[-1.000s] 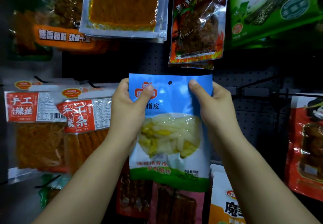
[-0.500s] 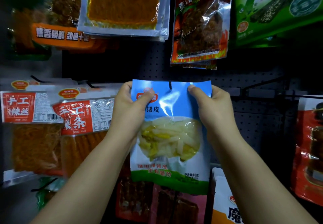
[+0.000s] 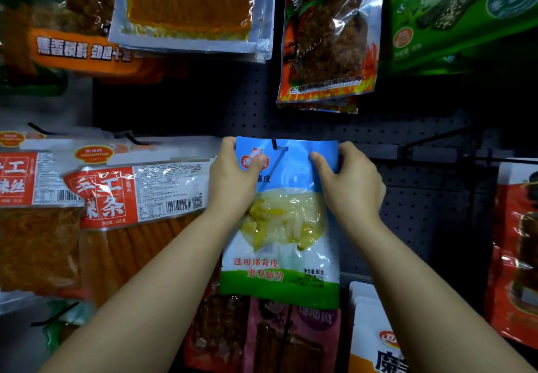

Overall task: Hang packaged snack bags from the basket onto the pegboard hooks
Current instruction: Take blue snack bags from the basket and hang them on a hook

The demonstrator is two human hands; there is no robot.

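1. Dark pegboard (image 3: 334, 128) fills my view from edge to edge, its rows of small holes showing wherever no packet covers it.
2. Hung stock comes next in size. I count roughly ten bunches of packets round the centre: four along the top, two red-labelled ones at left, one red at far right, and three at the bottom. Some are stacked several deep, so I cannot count single packets.
3. One blue snack bag (image 3: 281, 227) is in play, held upright against the board at centre, with pale strips showing through its window.
4. Two hands are on it. My left hand (image 3: 233, 180) has its grip closed on the bag's upper left corner, thumb in front; my right hand (image 3: 353, 183) pinches the upper right corner likewise.
5. One black hook (image 3: 275, 144) shows at the bag's top edge, its tip at the punched hole. I judge the bag is being threaded on but not yet seated or released.
6. No basket is in view, so I cannot tell how many bags are left.
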